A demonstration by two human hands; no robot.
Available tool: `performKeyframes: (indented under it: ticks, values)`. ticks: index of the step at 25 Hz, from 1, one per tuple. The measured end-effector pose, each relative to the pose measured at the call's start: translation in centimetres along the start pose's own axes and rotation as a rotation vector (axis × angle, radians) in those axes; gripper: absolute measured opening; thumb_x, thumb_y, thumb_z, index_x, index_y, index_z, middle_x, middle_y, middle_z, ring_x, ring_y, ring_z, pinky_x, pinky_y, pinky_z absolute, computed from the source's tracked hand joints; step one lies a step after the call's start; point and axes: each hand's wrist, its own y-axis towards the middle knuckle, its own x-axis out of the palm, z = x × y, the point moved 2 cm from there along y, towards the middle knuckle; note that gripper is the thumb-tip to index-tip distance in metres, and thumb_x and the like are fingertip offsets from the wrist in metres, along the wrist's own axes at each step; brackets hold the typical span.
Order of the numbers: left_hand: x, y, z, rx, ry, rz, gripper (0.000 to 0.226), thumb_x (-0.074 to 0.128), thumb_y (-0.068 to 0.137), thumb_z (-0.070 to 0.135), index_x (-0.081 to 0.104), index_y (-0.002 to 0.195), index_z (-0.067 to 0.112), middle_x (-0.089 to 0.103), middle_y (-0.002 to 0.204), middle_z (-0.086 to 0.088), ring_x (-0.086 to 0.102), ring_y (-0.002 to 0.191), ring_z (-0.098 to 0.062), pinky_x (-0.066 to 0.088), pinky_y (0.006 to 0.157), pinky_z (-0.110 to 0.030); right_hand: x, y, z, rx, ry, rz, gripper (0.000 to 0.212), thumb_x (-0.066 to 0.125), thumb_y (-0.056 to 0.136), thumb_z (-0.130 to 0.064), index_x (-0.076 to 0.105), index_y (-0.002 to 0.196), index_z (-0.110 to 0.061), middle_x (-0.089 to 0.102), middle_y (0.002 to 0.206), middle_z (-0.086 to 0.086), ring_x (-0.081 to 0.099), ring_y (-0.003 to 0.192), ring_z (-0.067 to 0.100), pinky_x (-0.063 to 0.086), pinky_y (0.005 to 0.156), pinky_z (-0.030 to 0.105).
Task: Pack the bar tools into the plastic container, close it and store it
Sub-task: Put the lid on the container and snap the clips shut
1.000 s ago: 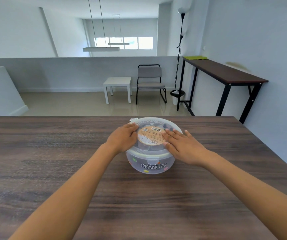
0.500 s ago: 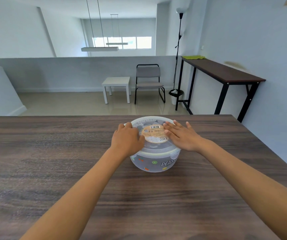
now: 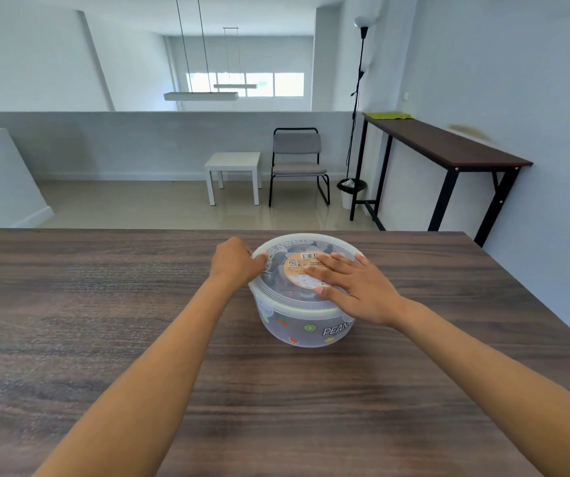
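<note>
A round clear plastic container point(image 3: 302, 327) with fruit prints and the word PEANUTS stands on the dark wooden table point(image 3: 104, 321). Its clear lid point(image 3: 283, 259) sits on top, with a round tan label in the middle. Dark bar tools show dimly through the lid. My left hand point(image 3: 237, 261) is curled against the lid's left rim, fingers on the edge. My right hand point(image 3: 355, 287) lies flat on the lid's right half, fingers spread over the label.
The table's far edge runs just behind the container, its right edge slants down at the right. Beyond are a white side table point(image 3: 233, 172), a grey chair point(image 3: 299, 163), a floor lamp point(image 3: 357, 105) and a tall dark console table point(image 3: 445, 149) by the wall.
The container has turned so the PEANUTS print now faces right. My left hand slid from the lid's top to its left rim. My right hand stayed flat on the lid.
</note>
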Motion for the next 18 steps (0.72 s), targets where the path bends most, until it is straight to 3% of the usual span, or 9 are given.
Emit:
performKeyframes:
  ticks: [4,7,10,13,15,17,18]
  values:
    - [-0.1,1.0,0.0,-0.029,0.006,-0.072,0.033,0.065,0.084,0.033,0.066,0.069,0.003,0.053,0.053,-0.002,0.044,0.046,-0.012,0.035,0.042,-0.022,0.0,-0.1,0.0,-0.008,0.008,0.040,0.044,0.032,0.093,-0.051,0.030,0.138,-0.052,0.022,0.156,-0.012,0.018,0.145,0.012,0.006,0.116,0.037]
    - [0.0,1.7,-0.3,-0.066,-0.045,-0.119,0.035,0.068,0.082,0.035,0.072,0.081,0.000,0.062,0.069,-0.007,0.046,0.051,-0.012,0.038,0.045,-0.023,-0.1,-0.1,-0.2,-0.010,0.020,0.038,0.044,0.034,0.094,-0.050,0.031,0.138,-0.050,0.022,0.156,-0.012,0.017,0.145,0.011,0.006,0.116,0.034]
    - [-0.4,2.7,-0.1,-0.081,0.029,-0.190,0.040,0.068,0.081,0.035,0.070,0.095,-0.003,0.057,0.069,-0.006,0.041,0.051,-0.013,0.035,0.046,-0.025,-0.2,-0.2,-0.3,-0.016,0.023,0.035,0.044,0.034,0.094,-0.049,0.030,0.138,-0.050,0.021,0.157,-0.011,0.016,0.145,0.011,0.005,0.116,0.033]
    - [-0.6,4.0,1.3,0.019,0.175,-0.265,0.029,0.061,0.085,0.036,0.061,0.078,0.007,0.051,0.067,-0.003,0.037,0.051,-0.013,0.030,0.047,-0.024,-0.3,-0.2,-0.3,-0.013,0.034,0.013,0.045,0.033,0.094,-0.050,0.028,0.139,-0.051,0.019,0.157,-0.011,0.014,0.145,0.011,0.003,0.116,0.032]
    - [0.1,5.0,2.5,0.128,0.091,-0.302,0.024,0.054,0.090,0.034,0.064,0.084,0.013,0.057,0.081,-0.003,0.051,0.067,-0.013,0.041,0.064,-0.024,-0.3,-0.2,-0.3,-0.014,0.042,0.011,0.045,0.033,0.094,-0.050,0.028,0.139,-0.051,0.019,0.157,-0.011,0.013,0.145,0.011,0.002,0.116,0.032]
    - [1.2,5.5,3.8,0.212,-0.052,-0.333,0.033,0.049,0.094,0.029,0.063,0.118,0.011,0.064,0.114,-0.007,0.057,0.103,-0.019,0.042,0.091,-0.029,-0.2,-0.3,-0.3,-0.020,0.042,0.021,0.045,0.034,0.093,-0.050,0.029,0.138,-0.051,0.019,0.157,-0.012,0.013,0.145,0.010,0.002,0.115,0.030]
    - [1.8,5.8,4.5,0.247,-0.089,-0.356,0.037,0.047,0.096,0.026,0.058,0.128,0.011,0.062,0.126,-0.008,0.054,0.112,-0.020,0.039,0.097,-0.031,-0.2,-0.3,-0.3,-0.021,0.043,0.025,0.046,0.035,0.093,-0.050,0.029,0.138,-0.051,0.019,0.157,-0.012,0.013,0.145,0.010,0.001,0.115,0.029]
